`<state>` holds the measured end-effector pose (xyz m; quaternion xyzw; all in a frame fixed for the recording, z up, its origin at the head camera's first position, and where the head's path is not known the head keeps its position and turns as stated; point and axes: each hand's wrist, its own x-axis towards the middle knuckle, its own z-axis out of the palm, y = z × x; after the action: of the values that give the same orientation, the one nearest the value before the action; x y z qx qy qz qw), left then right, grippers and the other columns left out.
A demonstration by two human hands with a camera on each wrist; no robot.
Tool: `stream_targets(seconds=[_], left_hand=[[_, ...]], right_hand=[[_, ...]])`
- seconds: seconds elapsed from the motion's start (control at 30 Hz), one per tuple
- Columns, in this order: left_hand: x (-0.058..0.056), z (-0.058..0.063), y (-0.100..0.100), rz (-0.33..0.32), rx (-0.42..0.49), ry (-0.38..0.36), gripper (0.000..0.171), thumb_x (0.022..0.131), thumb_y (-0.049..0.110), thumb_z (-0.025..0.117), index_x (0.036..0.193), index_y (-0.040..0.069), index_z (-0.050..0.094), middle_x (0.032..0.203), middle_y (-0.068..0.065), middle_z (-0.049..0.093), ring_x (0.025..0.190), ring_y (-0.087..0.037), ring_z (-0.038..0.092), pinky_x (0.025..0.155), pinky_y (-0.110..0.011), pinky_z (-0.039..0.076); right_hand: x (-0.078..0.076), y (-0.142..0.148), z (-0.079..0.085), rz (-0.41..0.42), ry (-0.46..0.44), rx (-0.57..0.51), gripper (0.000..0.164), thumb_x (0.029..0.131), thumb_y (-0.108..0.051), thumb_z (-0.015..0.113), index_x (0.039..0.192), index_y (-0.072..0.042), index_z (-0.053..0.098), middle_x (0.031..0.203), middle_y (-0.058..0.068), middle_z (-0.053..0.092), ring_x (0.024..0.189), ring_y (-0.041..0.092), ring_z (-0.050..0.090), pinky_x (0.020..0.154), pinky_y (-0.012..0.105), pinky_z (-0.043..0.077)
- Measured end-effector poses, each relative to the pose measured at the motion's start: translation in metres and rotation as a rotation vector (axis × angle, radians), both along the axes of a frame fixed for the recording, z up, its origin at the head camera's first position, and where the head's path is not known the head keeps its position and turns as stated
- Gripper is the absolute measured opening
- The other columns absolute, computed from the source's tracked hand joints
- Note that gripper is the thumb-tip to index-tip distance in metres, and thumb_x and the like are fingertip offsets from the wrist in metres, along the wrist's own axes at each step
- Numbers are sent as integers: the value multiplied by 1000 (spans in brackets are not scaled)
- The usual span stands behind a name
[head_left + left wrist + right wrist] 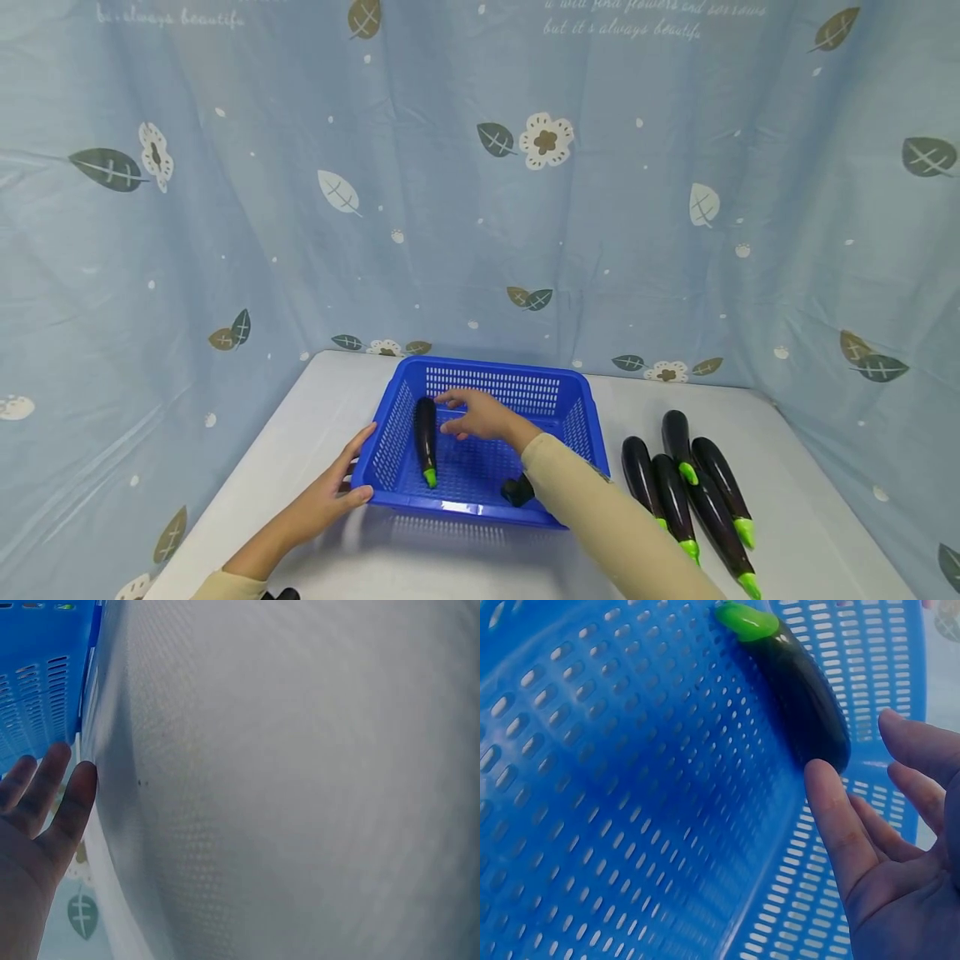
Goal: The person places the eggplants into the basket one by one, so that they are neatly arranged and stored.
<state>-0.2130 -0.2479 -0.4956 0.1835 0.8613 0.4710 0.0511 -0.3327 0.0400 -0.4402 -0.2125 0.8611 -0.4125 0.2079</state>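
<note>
A dark eggplant (425,437) with a green cap lies lengthwise along the left wall inside the blue plastic basket (480,507). My right hand (480,414) is inside the basket, just right of that eggplant's far end. Its fingers are spread and hold nothing; in the right wrist view a fingertip overlaps the blunt end of the eggplant (806,697). At the basket's left side, my left hand (330,493) rests against the rim, thumb near the front corner. The left wrist view has its fingers (71,802) extended beside the perforated basket wall (37,705).
Several more eggplants (673,500) lie in a loose group on the white table (810,508), right of the basket. One rests partly over another. A blue patterned curtain (450,208) hangs behind and on both sides. My right sleeve (600,517) crosses the basket's front right corner.
</note>
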Motion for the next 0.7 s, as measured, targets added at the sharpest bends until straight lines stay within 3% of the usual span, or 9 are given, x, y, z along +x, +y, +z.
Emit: stream_targets(seconds=[0.33, 0.7], left_hand=[[-2, 0, -2, -12, 13, 9, 84, 97, 23, 60, 165, 27, 10, 150, -30, 37, 127, -44, 50, 91, -34, 50], [-3, 0, -5, -21, 25, 6, 84, 97, 22, 59, 165, 27, 9, 151, -31, 36, 128, -44, 50, 92, -34, 50]], right_hand=[[5, 11, 3, 16, 4, -21, 48, 95, -16, 73, 142, -16, 60, 143, 20, 55, 95, 30, 73, 88, 42, 56], [6, 23, 7, -6, -5, -35, 47, 96, -15, 72, 141, -15, 61, 143, 21, 55, 99, 27, 71, 83, 37, 58]])
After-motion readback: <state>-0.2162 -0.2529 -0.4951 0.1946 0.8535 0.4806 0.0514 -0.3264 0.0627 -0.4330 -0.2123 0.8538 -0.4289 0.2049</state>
